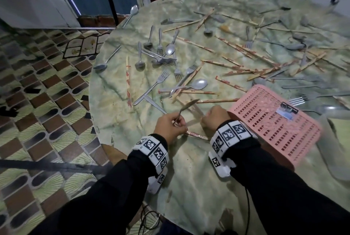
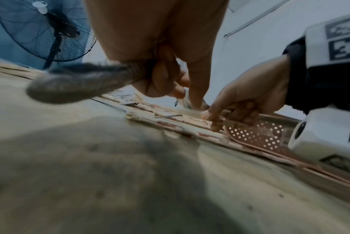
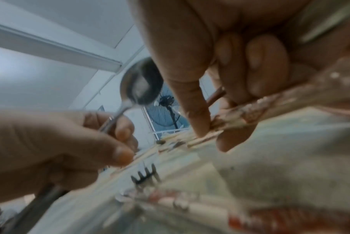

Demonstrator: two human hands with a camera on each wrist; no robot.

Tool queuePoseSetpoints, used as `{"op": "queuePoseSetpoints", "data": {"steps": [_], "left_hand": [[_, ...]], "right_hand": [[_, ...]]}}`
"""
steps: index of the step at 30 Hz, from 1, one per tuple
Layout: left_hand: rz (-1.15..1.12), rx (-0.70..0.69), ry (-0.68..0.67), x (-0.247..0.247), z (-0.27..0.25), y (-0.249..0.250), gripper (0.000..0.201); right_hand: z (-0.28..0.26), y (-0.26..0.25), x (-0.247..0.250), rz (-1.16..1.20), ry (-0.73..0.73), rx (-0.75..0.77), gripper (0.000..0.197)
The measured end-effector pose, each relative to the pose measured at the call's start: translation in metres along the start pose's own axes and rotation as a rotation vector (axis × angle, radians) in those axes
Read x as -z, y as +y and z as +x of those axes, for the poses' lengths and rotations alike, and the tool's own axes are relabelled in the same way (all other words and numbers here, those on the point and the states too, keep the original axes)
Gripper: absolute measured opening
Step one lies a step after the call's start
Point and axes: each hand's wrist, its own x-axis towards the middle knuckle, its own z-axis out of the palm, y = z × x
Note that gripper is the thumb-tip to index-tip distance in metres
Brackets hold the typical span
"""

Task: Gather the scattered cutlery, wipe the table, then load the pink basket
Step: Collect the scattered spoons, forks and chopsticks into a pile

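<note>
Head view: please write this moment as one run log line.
left hand: holds metal spoon | right hand: picking wooden chopsticks | perforated pink plastic basket: upside down

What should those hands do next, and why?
Probably lift the chopsticks that the right hand is pinching off the table: the left hand already holds a spoon, and much cutlery lies scattered.

1 pink basket (image 1: 272, 121), 2 hands; spoons, forks and chopsticks too many and blurred to count.
</note>
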Motion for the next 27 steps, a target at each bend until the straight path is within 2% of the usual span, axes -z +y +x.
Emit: {"op": "queuePoseSetpoints", "data": {"steps": [3, 6, 8, 13, 15, 18, 23, 24, 27], "left_hand": [[0.11, 0.003, -0.125, -0.007, 0.001, 0.009, 0.02], [0.372, -0.013, -0.235, -0.015, 0.003, 0.012, 0.039], [0.485, -0.026, -0.267, -0.018, 0.004, 0.013, 0.042], [0.655, -0.052, -0.343, -0.018, 0.004, 0.018, 0.027], [0.63, -0.041, -0.337, -0.017, 0.003, 0.021, 0.022], [0.496, -0.012, -0.316, -0.012, -0.001, 0.024, 0.017], [0.511, 0.08, -0.506, -0.002, -0.008, 0.029, 0.013], [0.496, 0.102, -0.525, 0.001, -0.008, 0.031, 0.012], [0.381, 0.178, -0.531, 0.016, -0.011, 0.035, 0.025]], "right_hand": [[-0.002, 0.009, 0.009, 0.132, -0.001, -0.029, 0.013], [-0.005, 0.014, 0.017, 0.181, -0.039, -0.01, 0.008], [-0.009, 0.017, 0.02, 0.194, -0.06, -0.001, 0.01], [-0.021, 0.023, 0.025, 0.214, -0.102, 0.01, 0.011], [-0.025, 0.024, 0.03, 0.198, -0.139, 0.027, 0.014], [-0.031, 0.026, 0.041, 0.158, -0.116, 0.051, 0.025], [-0.042, 0.025, 0.07, 0.03, -0.1, 0.113, 0.026], [-0.043, 0.024, 0.075, -0.014, -0.077, 0.123, 0.025], [-0.045, 0.023, 0.088, -0.124, -0.022, 0.138, 0.017]]}}
